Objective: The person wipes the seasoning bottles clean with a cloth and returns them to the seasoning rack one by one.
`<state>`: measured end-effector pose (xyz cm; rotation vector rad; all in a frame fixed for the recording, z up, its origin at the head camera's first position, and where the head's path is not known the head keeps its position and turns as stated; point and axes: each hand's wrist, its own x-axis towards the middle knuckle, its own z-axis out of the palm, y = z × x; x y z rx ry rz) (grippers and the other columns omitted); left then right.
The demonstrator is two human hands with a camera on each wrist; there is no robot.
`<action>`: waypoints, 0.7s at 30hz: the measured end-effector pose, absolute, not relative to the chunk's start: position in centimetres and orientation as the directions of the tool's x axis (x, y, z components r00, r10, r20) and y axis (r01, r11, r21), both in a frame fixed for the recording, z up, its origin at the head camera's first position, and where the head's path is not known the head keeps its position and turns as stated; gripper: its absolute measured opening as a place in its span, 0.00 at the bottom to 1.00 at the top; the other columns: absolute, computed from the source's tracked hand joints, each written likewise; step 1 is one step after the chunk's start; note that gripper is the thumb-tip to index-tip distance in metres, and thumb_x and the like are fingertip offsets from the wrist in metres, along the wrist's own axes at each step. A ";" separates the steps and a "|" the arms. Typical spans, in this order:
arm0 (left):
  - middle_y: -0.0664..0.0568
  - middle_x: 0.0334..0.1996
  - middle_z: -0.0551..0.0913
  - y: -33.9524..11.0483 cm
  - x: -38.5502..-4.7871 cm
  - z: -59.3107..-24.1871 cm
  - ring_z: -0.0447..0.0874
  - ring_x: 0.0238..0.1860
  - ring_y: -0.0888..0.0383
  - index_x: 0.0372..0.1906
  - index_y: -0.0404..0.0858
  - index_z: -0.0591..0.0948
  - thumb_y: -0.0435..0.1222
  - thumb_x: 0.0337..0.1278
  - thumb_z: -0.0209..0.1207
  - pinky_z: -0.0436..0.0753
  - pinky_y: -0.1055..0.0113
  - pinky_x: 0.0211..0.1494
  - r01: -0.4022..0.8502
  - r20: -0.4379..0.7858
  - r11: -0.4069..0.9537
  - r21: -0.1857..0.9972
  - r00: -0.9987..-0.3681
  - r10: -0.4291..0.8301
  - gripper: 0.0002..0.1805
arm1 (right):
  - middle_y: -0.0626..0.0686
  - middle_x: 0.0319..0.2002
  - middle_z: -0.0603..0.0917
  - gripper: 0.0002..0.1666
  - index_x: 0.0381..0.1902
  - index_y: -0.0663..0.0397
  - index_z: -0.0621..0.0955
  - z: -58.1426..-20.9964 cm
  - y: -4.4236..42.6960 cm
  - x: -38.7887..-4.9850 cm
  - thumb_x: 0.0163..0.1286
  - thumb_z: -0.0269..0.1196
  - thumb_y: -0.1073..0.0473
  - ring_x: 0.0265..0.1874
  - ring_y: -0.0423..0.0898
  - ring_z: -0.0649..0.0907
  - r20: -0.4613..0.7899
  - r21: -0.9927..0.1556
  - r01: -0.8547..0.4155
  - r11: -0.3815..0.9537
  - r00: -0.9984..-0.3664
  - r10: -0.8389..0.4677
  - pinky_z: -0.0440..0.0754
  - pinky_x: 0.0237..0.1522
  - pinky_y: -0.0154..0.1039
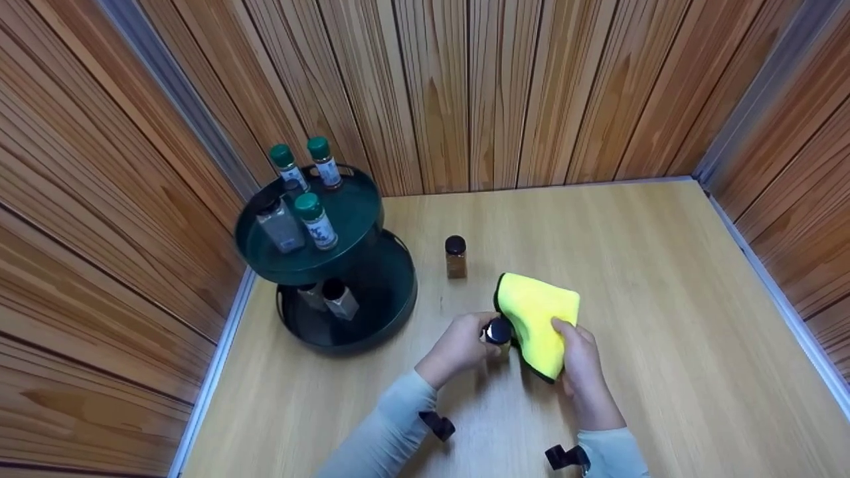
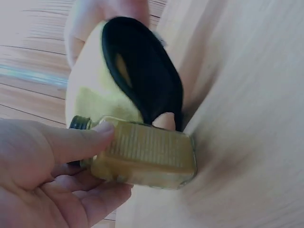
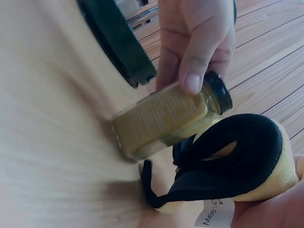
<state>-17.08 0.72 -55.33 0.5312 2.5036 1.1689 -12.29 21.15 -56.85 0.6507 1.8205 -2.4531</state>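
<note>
My left hand [image 1: 463, 346] pinches a square glass spice jar [image 2: 142, 152] between thumb and fingers, just above the table. The jar has a black cap [image 1: 498, 330] and yellowish-brown powder inside. To its right, my right hand [image 1: 584, 365] grips a folded yellow cloth [image 1: 541, 315] with a black edge, thumb on top. In the right wrist view a white tag [image 3: 216, 212] hangs from the cloth, and its black-edged fold is close beside the jar. Whether cloth and jar touch, I cannot tell.
Another dark-capped spice jar [image 1: 456, 257] stands behind my hands. On the left is a two-tier dark green turntable rack [image 1: 392, 318]. Its upper tier holds green-capped bottles [image 1: 317, 222] and a dark-capped jar [image 1: 280, 227]; more jars [image 1: 341, 300] stand below. Wood-panelled walls [image 1: 505, 93] enclose the table.
</note>
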 end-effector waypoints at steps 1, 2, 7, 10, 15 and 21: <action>0.53 0.57 0.84 0.8 -16.8 -55.3 0.81 0.60 0.58 0.62 0.41 0.80 0.30 0.51 0.74 0.76 0.63 0.67 0.174 -0.143 0.609 0.774 -0.889 0.435 0.30 | 0.49 0.31 0.86 0.20 0.53 0.67 0.75 -57.0 21.3 -12.3 0.80 0.52 0.53 0.31 0.45 0.86 -0.339 -0.913 0.258 -0.317 -0.911 0.235 0.85 0.37 0.39; 0.51 0.61 0.82 0.9 -16.5 -55.4 0.78 0.63 0.58 0.66 0.40 0.77 0.34 0.52 0.75 0.75 0.61 0.70 0.155 -0.149 0.627 0.764 -0.903 0.404 0.34 | 0.49 0.32 0.86 0.20 0.54 0.67 0.75 -56.9 21.4 -12.3 0.81 0.52 0.52 0.32 0.44 0.86 -0.341 -0.914 0.262 -0.310 -0.909 0.238 0.85 0.37 0.39; 0.41 0.67 0.70 2.3 -14.7 -56.1 0.72 0.67 0.50 0.75 0.34 0.64 0.55 0.48 0.76 0.73 0.57 0.72 0.046 -0.132 0.688 0.724 -0.970 0.204 0.54 | 0.47 0.33 0.84 0.24 0.57 0.67 0.74 -56.5 21.9 -12.5 0.81 0.51 0.50 0.33 0.43 0.85 -0.341 -0.929 0.277 -0.246 -0.897 0.281 0.84 0.38 0.37; 0.44 0.61 0.70 3.3 -14.1 -56.7 0.72 0.61 0.52 0.72 0.34 0.66 0.62 0.45 0.75 0.77 0.57 0.67 0.003 -0.100 0.695 0.719 -0.989 0.108 0.56 | 0.47 0.33 0.84 0.24 0.57 0.67 0.74 -56.3 21.9 -12.5 0.81 0.51 0.49 0.33 0.43 0.84 -0.318 -0.942 0.266 -0.202 -0.899 0.301 0.83 0.37 0.37; 0.49 0.55 0.72 4.3 -14.0 -57.5 0.74 0.54 0.56 0.66 0.37 0.70 0.64 0.43 0.74 0.81 0.59 0.61 -0.054 -0.101 0.703 0.710 -0.995 0.025 0.51 | 0.48 0.33 0.84 0.23 0.56 0.68 0.75 -56.2 21.6 -12.3 0.81 0.51 0.51 0.32 0.43 0.84 -0.283 -0.957 0.244 -0.158 -0.905 0.318 0.83 0.36 0.36; 0.50 0.50 0.73 4.2 -14.0 -57.5 0.76 0.52 0.57 0.60 0.37 0.73 0.54 0.46 0.77 0.82 0.60 0.58 -0.049 -0.083 0.686 0.726 -0.996 0.017 0.41 | 0.49 0.29 0.84 0.22 0.50 0.68 0.77 -56.5 21.5 -12.1 0.82 0.50 0.52 0.27 0.44 0.84 -0.229 -0.973 0.210 -0.092 -0.916 0.329 0.82 0.32 0.36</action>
